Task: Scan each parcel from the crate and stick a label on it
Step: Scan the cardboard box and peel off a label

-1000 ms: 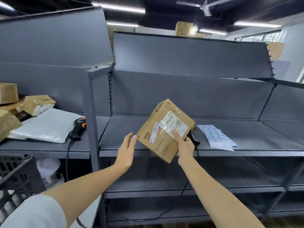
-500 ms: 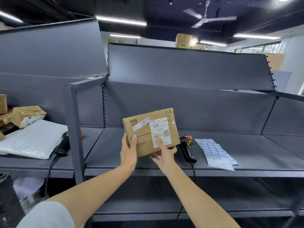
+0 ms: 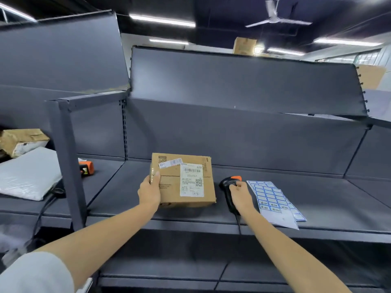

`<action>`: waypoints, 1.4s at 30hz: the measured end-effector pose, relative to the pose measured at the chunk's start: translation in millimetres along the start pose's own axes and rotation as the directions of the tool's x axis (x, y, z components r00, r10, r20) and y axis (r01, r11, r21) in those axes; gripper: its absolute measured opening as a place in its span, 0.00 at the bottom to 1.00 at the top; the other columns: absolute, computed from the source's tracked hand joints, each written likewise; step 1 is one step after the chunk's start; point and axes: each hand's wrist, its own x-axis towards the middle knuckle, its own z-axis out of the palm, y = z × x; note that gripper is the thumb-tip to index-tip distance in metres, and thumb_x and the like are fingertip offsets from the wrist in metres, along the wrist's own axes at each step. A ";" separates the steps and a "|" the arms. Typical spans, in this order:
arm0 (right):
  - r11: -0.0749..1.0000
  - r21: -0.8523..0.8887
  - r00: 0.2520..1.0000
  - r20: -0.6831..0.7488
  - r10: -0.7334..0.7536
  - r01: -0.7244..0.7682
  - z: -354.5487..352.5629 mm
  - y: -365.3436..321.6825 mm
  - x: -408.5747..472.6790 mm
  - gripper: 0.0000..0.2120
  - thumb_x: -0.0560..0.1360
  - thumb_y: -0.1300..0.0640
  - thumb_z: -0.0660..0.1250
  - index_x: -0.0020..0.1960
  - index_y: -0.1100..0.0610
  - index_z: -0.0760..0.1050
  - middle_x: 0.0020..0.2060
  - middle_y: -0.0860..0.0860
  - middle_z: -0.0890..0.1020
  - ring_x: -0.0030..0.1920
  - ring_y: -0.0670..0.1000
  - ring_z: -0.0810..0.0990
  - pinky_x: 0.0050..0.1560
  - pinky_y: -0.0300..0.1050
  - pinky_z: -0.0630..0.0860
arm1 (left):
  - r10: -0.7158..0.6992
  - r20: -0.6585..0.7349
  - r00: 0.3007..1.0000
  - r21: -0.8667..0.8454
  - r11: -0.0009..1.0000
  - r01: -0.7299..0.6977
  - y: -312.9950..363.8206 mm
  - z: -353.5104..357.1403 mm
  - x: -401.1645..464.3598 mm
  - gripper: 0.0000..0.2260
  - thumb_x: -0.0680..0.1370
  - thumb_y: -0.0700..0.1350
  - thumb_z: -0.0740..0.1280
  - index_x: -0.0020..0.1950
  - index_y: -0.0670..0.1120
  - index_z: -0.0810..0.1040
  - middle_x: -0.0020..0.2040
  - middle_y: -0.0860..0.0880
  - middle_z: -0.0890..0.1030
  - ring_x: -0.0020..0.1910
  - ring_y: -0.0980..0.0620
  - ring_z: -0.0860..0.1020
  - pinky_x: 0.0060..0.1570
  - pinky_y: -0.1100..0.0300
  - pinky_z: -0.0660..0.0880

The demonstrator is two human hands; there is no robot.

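**Parcel flat on the shelf, scanner in hand**

The cardboard parcel (image 3: pixel 183 180) lies flat on the grey shelf (image 3: pixel 275 193), its white shipping label (image 3: pixel 192 180) facing up with a barcode near the top; a smaller white strip sticker (image 3: pixel 170 163) sits at the parcel's upper left corner. The left hand (image 3: pixel 149 192) grips the parcel's left edge, thumb over the top face, fingers hidden beneath or behind the side; the right hand (image 3: pixel 240 192) is just right of the parcel, fingers curled round the black and orange barcode scanner (image 3: pixel 229 187), which rests on the shelf with its cable (image 3: pixel 238 224) running down over the front lip. Right of the scanner, touching or nearly touching the hand, lie sheets of blue-bordered labels (image 3: pixel 273 200); far left of the parcel, beyond the upright post (image 3: pixel 69 166), sit a grey poly mailer (image 3: pixel 27 176), a second orange scanner (image 3: pixel 86 168) and another cardboard box (image 3: pixel 22 140).
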 end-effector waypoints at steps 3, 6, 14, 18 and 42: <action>0.991 -0.131 0.999 0.041 0.023 -0.018 -3.1 8.9 16.3 0.20 0.79 0.57 0.60 0.70 0.61 0.63 0.62 0.61 0.75 0.62 0.60 0.73 0.58 0.48 0.68 | 0.008 -0.018 1.000 0.044 0.999 -0.007 -4.8 4.6 -0.2 0.21 0.82 0.57 0.53 0.62 0.44 0.74 0.51 0.47 0.77 0.48 0.49 0.74 0.47 0.54 0.68; 0.981 -0.190 0.994 0.089 0.057 -0.039 0.8 12.1 27.6 0.24 0.79 0.57 0.62 0.71 0.64 0.60 0.64 0.63 0.73 0.63 0.62 0.72 0.62 0.51 0.69 | 0.025 -0.006 1.000 0.082 0.996 -0.024 -7.0 10.0 0.0 0.22 0.82 0.58 0.51 0.65 0.45 0.71 0.52 0.47 0.76 0.49 0.49 0.72 0.49 0.55 0.67; 0.874 -0.476 0.987 0.068 0.144 -0.095 15.0 34.2 38.0 0.37 0.77 0.44 0.63 0.76 0.61 0.52 0.76 0.58 0.58 0.76 0.61 0.45 0.73 0.55 0.51 | 0.042 0.029 0.999 0.101 0.994 -0.045 -13.9 14.2 2.9 0.25 0.82 0.57 0.50 0.77 0.49 0.56 0.65 0.44 0.74 0.63 0.44 0.72 0.62 0.49 0.68; 0.829 -0.552 0.993 0.001 0.115 -0.095 21.2 44.6 44.7 0.31 0.77 0.46 0.64 0.73 0.61 0.59 0.72 0.57 0.66 0.76 0.60 0.46 0.72 0.54 0.54 | 0.060 0.024 0.998 0.082 0.995 -0.062 -14.3 15.5 5.6 0.24 0.82 0.57 0.50 0.77 0.52 0.56 0.64 0.46 0.75 0.56 0.50 0.72 0.55 0.55 0.69; 0.804 0.583 0.923 0.364 -0.125 -0.121 23.7 -32.8 -70.2 0.11 0.68 0.50 0.67 0.39 0.56 0.68 0.26 0.52 0.74 0.21 0.52 0.67 0.22 0.41 0.66 | 0.072 -0.021 0.997 -0.005 0.997 -0.072 -22.2 14.4 4.4 0.22 0.82 0.57 0.54 0.74 0.53 0.63 0.62 0.48 0.77 0.58 0.50 0.72 0.58 0.53 0.69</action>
